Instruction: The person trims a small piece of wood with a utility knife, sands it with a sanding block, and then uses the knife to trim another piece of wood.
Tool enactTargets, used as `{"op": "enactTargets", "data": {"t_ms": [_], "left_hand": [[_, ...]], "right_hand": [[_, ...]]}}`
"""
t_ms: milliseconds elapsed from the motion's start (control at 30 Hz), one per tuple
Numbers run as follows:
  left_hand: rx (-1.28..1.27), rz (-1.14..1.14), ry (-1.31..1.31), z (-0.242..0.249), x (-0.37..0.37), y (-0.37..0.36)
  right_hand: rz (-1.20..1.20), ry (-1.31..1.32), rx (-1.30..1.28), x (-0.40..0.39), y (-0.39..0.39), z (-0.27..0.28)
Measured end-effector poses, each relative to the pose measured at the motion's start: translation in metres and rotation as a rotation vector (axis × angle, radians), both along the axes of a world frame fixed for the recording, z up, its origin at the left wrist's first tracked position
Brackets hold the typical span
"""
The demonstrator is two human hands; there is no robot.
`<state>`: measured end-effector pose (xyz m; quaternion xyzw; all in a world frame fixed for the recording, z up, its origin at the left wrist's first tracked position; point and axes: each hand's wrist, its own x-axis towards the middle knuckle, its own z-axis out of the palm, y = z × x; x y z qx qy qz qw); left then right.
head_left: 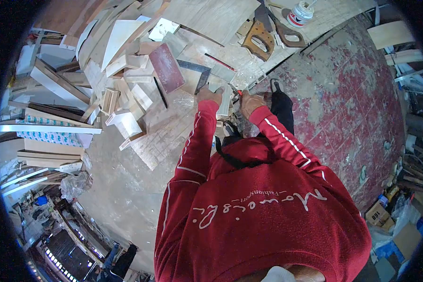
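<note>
My left hand point(209, 96) is closed on a small pale wood block point(224, 102) at the edge of the work board. The dark metal square point(203, 69) lies right by its fingertips. Close by on the right, my right hand point(252, 104) is closed around a slim tool with a red part point(240, 92); its kind is too small to make out. The tool's tip points toward the block. A red-and-black pencil point(220, 62) rests just beyond the hands. To the left lie a reddish flat board point(167, 68) and a black pen-like stick point(160, 92).
Handsaws point(260, 41) and a white tub point(300, 14) sit at the back right of the bench. Wood offcuts point(127, 123) crowd the left side. Long boards point(51, 128) jut in farther left. On the right is a dusty red floor point(348, 94).
</note>
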<state>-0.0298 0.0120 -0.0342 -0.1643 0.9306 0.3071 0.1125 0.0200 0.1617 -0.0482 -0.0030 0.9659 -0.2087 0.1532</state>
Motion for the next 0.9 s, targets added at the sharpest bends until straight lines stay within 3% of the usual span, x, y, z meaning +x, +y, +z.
{"op": "enactTargets", "data": {"t_ms": [333, 400, 533, 667, 767, 900], "left_hand": [[0.039, -0.107, 0.063, -0.029, -0.002, -0.006], [0.055, -0.109, 0.075, -0.03, -0.001, -0.006], [0.007, -0.045, 0.069, -0.012, 0.001, 0.001], [0.06, -0.006, 0.005, 0.007, 0.002, 0.002], [0.151, 0.015, 0.042, -0.035, 0.002, -0.006], [0.152, 0.067, 0.167, -0.003, 0.01, 0.001]], "right_hand": [[0.042, -0.291, -0.008, -0.032, -0.008, 0.038], [0.093, -0.448, -0.03, -0.039, -0.009, 0.042], [-0.06, -0.172, -0.076, -0.015, -0.009, -0.041], [-0.104, -0.081, -0.255, -0.003, -0.004, -0.048], [-0.112, -0.107, -0.377, -0.009, 0.002, -0.037], [-0.165, -0.067, -0.227, -0.003, 0.007, 0.003]]}}
